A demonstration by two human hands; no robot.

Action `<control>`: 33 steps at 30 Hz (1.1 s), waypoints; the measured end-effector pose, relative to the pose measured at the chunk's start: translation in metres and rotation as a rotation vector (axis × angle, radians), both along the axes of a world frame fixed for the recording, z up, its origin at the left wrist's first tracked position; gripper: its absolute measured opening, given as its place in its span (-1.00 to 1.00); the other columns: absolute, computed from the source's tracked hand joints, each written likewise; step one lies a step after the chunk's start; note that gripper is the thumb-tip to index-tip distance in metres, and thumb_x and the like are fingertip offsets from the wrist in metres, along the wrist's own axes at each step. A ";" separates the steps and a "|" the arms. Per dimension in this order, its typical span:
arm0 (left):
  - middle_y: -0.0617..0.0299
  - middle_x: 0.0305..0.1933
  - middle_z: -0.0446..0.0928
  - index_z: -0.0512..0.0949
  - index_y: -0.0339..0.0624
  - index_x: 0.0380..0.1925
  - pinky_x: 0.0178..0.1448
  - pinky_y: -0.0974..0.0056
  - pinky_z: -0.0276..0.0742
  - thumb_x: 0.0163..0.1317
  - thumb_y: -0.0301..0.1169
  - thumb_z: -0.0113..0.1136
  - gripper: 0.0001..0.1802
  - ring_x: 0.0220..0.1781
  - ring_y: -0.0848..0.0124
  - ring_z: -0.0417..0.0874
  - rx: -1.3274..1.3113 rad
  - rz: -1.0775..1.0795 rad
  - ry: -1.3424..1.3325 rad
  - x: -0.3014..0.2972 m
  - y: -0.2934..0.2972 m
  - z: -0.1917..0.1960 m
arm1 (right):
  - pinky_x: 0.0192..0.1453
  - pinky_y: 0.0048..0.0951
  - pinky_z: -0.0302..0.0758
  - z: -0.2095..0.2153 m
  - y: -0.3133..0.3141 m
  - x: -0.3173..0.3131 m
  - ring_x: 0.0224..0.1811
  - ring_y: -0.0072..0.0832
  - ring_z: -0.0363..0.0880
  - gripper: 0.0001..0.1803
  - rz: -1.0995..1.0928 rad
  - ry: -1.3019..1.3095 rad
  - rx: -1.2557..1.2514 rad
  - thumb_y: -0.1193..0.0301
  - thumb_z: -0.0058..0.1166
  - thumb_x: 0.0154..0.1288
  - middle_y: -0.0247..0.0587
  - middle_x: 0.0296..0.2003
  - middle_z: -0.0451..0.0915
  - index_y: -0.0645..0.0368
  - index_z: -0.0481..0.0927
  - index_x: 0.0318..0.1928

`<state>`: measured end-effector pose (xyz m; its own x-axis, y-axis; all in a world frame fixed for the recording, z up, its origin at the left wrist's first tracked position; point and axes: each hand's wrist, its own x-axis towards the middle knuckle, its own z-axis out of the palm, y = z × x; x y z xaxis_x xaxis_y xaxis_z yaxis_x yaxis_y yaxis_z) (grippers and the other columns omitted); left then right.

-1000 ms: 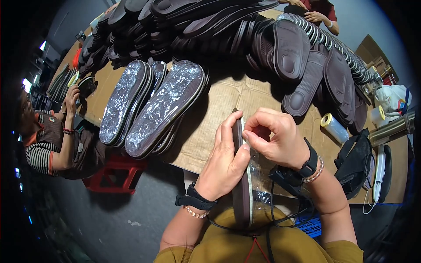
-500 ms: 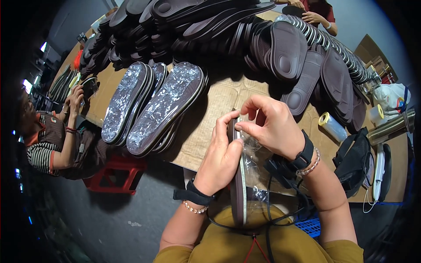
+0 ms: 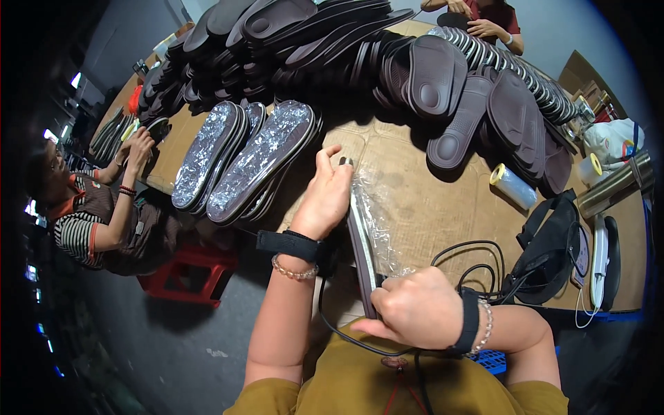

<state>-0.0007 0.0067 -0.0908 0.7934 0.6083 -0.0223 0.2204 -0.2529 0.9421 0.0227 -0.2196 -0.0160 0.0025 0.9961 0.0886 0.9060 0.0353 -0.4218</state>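
A dark brown shoe sole (image 3: 362, 266) with a pale rim stands on its edge in front of me, its near end toward my body. My left hand (image 3: 325, 197) grips its far end, the index finger sticking up. Crinkled clear plastic film (image 3: 377, 225) hangs along the sole's right side. At the near end my right hand (image 3: 420, 309) is closed in a fist over the film and the sole's edge, thumb stretched to the left. Its fingertips are hidden. To the left lie stacked soles covered in shiny clear film (image 3: 266, 155).
Piles of bare dark soles (image 3: 436, 76) line the table's far side. On the right are a film roll (image 3: 513, 187), a black bag (image 3: 546, 256), a steel flask (image 3: 615, 185) and looping black cable (image 3: 477, 245). A co-worker (image 3: 104, 207) sits at left near a red stool (image 3: 190, 273); another works at the back.
My right hand has moved from the sole's far end down to its near end, with the film stretched along the side. My left hand has shifted up to the far end.
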 end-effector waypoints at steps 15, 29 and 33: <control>-0.05 0.45 0.43 0.28 -0.16 0.49 0.12 0.27 0.73 0.53 -0.47 -0.01 -0.45 0.26 0.24 0.67 -0.474 0.054 -0.259 -0.071 -0.009 0.007 | -0.16 -0.37 0.49 -0.033 -0.045 0.076 -0.27 -0.40 0.61 -0.92 0.003 -0.676 0.125 0.39 0.17 0.13 -0.34 -0.45 0.52 0.04 0.56 -0.47; 0.08 -0.25 0.71 0.75 -0.18 -0.27 0.04 0.19 0.77 0.16 -0.40 0.37 -0.85 -0.09 0.23 0.76 0.329 -0.591 -0.894 -0.107 -0.131 0.134 | -0.01 -0.14 0.61 -0.043 0.008 0.067 -0.10 -0.05 0.61 -0.84 -0.189 0.029 0.210 0.43 0.21 0.39 -0.03 -0.21 0.54 0.27 0.55 -0.17; 0.05 -0.20 0.73 0.76 -0.27 -0.20 -0.10 0.24 0.76 0.16 -0.42 0.35 -0.77 -0.09 0.22 0.76 0.635 -0.657 -0.909 -0.111 -0.098 0.133 | 0.08 -0.13 0.61 -0.057 0.041 0.068 -0.02 -0.05 0.58 -0.67 -0.263 0.006 0.229 0.34 0.31 0.36 0.04 -0.12 0.52 0.36 0.52 -0.13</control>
<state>-0.1112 -0.0916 0.0425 0.5242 -0.1951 0.8289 -0.7695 -0.5255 0.3629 0.0902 -0.1791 -0.0726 0.2574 0.9155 0.3092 0.8943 -0.1045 -0.4351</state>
